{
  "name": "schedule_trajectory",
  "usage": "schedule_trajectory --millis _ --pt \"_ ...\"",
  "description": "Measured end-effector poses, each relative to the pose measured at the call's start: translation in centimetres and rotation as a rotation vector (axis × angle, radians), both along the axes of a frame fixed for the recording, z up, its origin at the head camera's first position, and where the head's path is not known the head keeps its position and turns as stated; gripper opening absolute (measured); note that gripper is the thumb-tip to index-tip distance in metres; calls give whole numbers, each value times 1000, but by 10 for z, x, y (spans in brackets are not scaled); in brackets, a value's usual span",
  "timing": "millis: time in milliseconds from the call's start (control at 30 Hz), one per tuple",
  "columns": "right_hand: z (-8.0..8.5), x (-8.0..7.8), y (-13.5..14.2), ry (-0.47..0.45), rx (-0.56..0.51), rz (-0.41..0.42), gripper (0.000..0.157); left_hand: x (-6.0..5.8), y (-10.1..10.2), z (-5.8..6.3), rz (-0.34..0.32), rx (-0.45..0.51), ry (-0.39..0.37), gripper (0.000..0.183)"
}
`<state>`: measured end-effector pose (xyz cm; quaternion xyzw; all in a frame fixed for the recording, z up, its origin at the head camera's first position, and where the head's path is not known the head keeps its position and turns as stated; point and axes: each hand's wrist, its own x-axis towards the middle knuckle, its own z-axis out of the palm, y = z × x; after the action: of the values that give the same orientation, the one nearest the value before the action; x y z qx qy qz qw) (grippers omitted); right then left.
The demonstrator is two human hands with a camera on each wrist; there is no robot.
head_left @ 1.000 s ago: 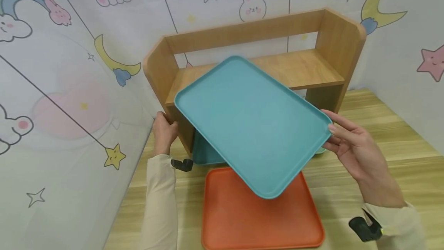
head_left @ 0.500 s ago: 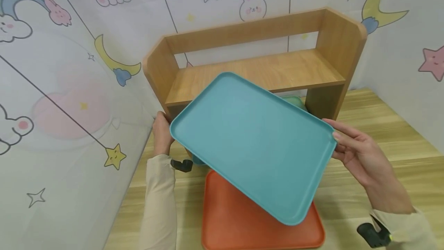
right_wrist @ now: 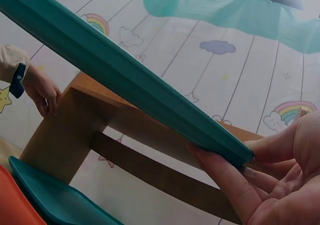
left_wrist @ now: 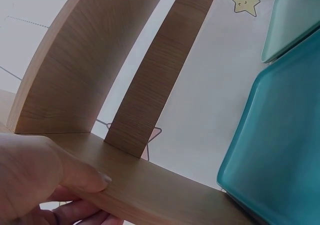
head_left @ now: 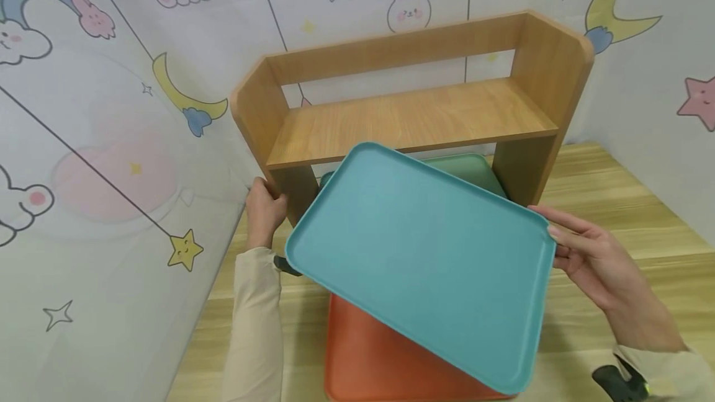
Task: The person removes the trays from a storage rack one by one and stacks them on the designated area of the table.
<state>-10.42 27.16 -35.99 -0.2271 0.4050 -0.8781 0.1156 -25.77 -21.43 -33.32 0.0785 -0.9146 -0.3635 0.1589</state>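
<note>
My right hand [head_left: 594, 253] pinches the right corner of a light blue tray [head_left: 424, 259] between thumb and fingers. Tilted, this tray hangs in front of a wooden shelf [head_left: 413, 120] and covers part of an orange tray [head_left: 385, 352] on the table. The left hand [head_left: 265, 213] grips the front edge of the shelf's left side panel, thumb on the inner face in the left wrist view. Under the shelf board stands a green tray [head_left: 469, 172]. A teal tray [left_wrist: 275, 145] also shows there in the left wrist view, largely hidden in the head view.
The wood-grain table [head_left: 625, 290] extends right of the shelf. A patterned wall covering [head_left: 112, 172] rises close on the left, and more of it stands behind the shelf and to the right.
The right hand has brought the light blue tray down and rightward, toward me, turning it slightly. More of the shelf board and the green tray now shows. My left hand has stayed in place.
</note>
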Motion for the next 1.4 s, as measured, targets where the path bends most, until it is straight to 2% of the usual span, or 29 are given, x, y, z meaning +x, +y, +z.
schedule_trajectory --millis 467,867,1033,1233,1400 --pt "-19 2 18 -3 46 110 54 -1 -1 -1 -6 -17 -1 22" --pt "-32 -4 18 35 194 86 51 1 -1 3 -7 -2 -22 24" --pt "-38 -8 12 10 265 90 49 2 -2 3 -10 -7 -4 23" --pt "-44 -11 5 -35 399 70 44 2 -1 2 -10 -12 -5 22" --pt "-47 -15 2 -43 416 97 43 2 -1 3 -12 -13 -21 21"
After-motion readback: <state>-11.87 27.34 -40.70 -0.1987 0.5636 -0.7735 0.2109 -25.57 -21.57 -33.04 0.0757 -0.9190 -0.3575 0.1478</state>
